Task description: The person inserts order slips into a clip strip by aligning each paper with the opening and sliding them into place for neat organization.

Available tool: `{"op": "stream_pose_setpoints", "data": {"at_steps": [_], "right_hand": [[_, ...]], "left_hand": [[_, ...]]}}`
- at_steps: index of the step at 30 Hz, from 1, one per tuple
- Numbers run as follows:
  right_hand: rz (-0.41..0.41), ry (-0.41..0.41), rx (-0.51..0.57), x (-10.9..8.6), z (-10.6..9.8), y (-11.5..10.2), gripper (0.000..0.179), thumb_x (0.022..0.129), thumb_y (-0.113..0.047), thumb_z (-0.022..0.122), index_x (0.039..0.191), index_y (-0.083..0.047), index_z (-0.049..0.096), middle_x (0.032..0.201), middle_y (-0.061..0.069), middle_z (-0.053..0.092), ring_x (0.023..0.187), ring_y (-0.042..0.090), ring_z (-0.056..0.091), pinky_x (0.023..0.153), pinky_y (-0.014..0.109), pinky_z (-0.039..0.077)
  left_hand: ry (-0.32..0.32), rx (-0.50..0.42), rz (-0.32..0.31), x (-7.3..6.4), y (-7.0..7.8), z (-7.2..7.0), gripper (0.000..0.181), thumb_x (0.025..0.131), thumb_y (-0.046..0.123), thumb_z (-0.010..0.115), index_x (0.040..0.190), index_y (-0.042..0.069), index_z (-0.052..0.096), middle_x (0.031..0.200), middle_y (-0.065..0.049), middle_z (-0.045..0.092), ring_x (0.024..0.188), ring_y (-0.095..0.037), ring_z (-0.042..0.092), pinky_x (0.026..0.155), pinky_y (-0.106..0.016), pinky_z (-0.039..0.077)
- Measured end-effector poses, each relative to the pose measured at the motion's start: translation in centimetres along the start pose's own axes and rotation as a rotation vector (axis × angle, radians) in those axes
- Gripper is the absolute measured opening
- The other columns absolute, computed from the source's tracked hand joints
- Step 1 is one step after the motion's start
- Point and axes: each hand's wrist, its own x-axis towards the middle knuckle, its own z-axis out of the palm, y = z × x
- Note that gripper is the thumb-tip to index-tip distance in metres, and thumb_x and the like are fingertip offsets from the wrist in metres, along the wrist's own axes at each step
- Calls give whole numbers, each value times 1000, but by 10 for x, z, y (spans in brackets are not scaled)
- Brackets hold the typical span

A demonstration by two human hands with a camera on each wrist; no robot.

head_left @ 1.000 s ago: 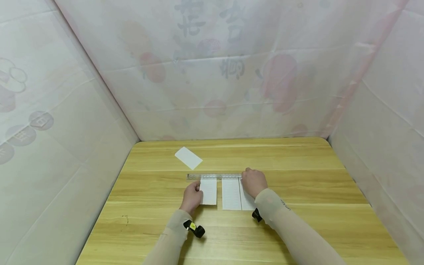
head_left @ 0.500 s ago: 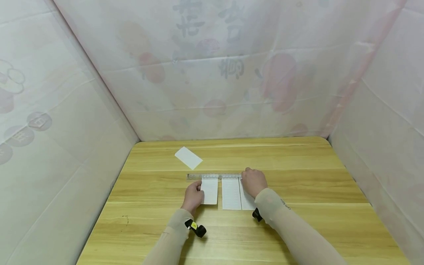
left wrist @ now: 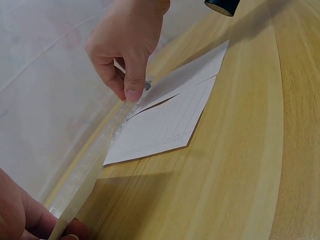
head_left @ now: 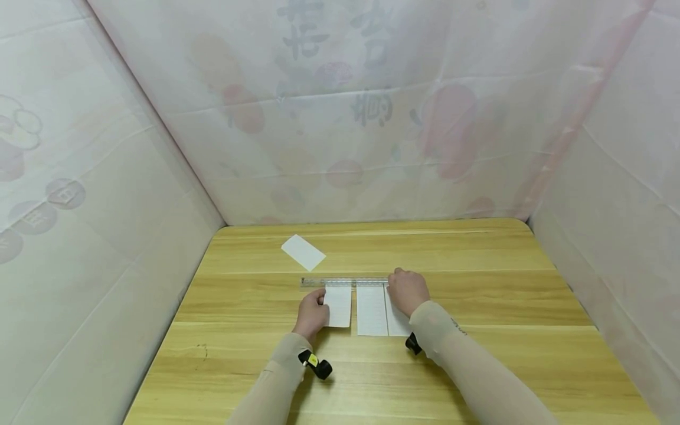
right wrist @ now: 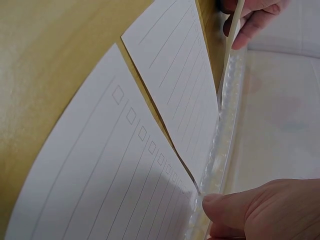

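Note:
A clear plastic strip with a row of small binding rings (head_left: 313, 283) lies across the table. My left hand (head_left: 310, 313) pinches the left edge of a small white paper sheet or thin stack (head_left: 337, 306), whose top edge is at the strip. The left wrist view shows this paper edge-on and raised (left wrist: 82, 197). Two lined sheets with checkboxes, a middle one (head_left: 372, 310) and a right one (head_left: 397, 319), lie side by side with their top edges at the strip. With thumb and fingers, my right hand (right wrist: 267, 210) pinches the strip near its right part, hiding that end.
A white paper rectangle (head_left: 303, 252) lies askew behind the strip on the wooden table (head_left: 451, 248). Printed cloth walls (head_left: 340, 147) stand at the back and both sides. A black wrist camera (head_left: 317, 366) sits on the left sleeve.
My left hand and its paper have slid slightly right along the strip, narrowing the gap to the middle sheet. The right hand keeps its place.

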Motion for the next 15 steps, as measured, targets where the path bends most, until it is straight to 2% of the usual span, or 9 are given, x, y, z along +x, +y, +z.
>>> {"op": "stream_pose_setpoints", "data": {"at_steps": [8, 15], "right_hand": [[-2, -15, 12, 0, -2, 0, 22, 84, -25, 74, 81, -4, 71, 74, 7, 61, 55, 17, 56, 49, 33, 52], [0, -19, 8, 0, -3, 1, 21, 84, -24, 73, 80, -4, 70, 73, 7, 60, 55, 18, 57, 49, 34, 52]], "left_hand": [[9, -10, 9, 2, -2, 2, 57, 81, -14, 44, 137, -8, 46, 107, -13, 56, 100, -26, 48, 76, -31, 42], [9, 1, 13, 1, 0, 3, 55, 83, -12, 44, 138, -8, 45, 107, -13, 54, 101, -26, 46, 75, -32, 40]]}}
